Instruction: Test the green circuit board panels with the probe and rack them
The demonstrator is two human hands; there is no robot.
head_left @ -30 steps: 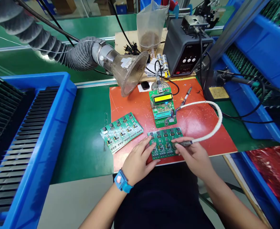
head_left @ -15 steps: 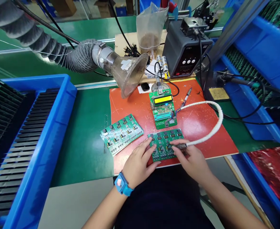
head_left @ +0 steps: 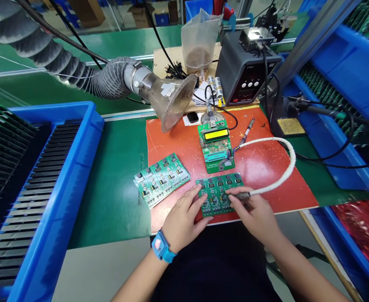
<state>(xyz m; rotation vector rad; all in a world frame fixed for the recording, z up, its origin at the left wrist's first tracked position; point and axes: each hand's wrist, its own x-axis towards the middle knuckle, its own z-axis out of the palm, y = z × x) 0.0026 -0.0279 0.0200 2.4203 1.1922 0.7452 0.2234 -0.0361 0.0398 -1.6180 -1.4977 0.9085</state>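
Note:
A green circuit board panel (head_left: 215,204) with a row of small digit displays lies flat on the red mat. My left hand (head_left: 182,216) holds its left side, fingers on the top face and thumb at the front edge. Pinched in my right hand (head_left: 256,213) is a dark-bodied probe (head_left: 243,195) on a white-wrapped cable (head_left: 291,161). Its tip is over the middle of the panel; whether it touches, I cannot tell. The cable runs to a green programmer board (head_left: 207,147) with a lit yellow screen just behind. Left of my hands lie overlapping panels (head_left: 163,179).
A fume funnel (head_left: 176,102) hangs over the red mat (head_left: 266,167). Behind stand a soldering station (head_left: 250,63) and a plastic bag (head_left: 200,42). A blue bin (head_left: 86,126) with slotted racks stands left; more blue bins (head_left: 344,147) stand right. A pen (head_left: 247,132) lies on the mat.
The whole view has shifted slightly. Both hands keep nearly the same places on the panel, and the probe tip stays near its middle.

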